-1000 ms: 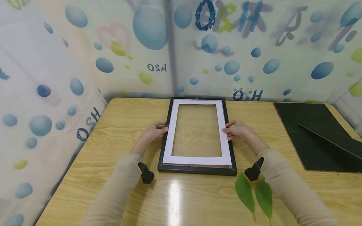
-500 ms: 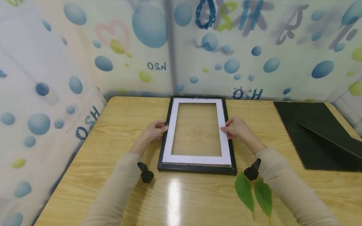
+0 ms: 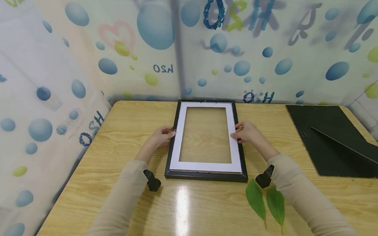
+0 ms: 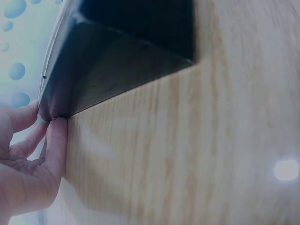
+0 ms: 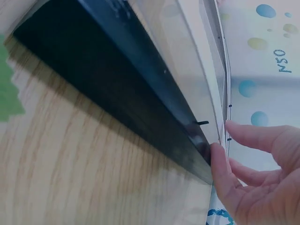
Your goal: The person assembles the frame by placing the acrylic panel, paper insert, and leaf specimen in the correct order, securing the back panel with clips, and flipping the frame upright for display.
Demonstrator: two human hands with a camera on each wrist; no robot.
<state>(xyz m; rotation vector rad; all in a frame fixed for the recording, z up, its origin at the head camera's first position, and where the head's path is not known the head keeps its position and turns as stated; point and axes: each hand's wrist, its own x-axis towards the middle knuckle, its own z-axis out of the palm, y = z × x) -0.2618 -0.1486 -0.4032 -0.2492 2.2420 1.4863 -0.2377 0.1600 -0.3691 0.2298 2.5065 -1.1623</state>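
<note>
In the head view a black picture frame [image 3: 206, 177] lies flat on the wooden table. Inside it sits a white mat [image 3: 205, 167] with a large rectangular window, through which wood grain shows. My left hand [image 3: 161, 137] grips the frame's left side, thumb at the top edge. In the left wrist view its fingers [image 4: 57, 140] lie against the outer side, near the tabletop. On the opposite side my right hand [image 3: 248, 132] grips the frame, thumb reaching onto the mat's border. A small dark tab [image 5: 202, 123] juts from the frame's inner edge in the right wrist view.
A black backing board [image 3: 323, 154] with its stand leg [image 3: 355, 146] raised lies at the right. Two green leaves [image 3: 256, 201] lie near my right forearm, stems toward me. A patterned curtain [image 3: 202, 50] rises directly behind the table [image 3: 119, 128].
Both hands stay at the frame's sides, and frame and mat hold nearly the same place. Only a slight shift of the whole view shows.
</note>
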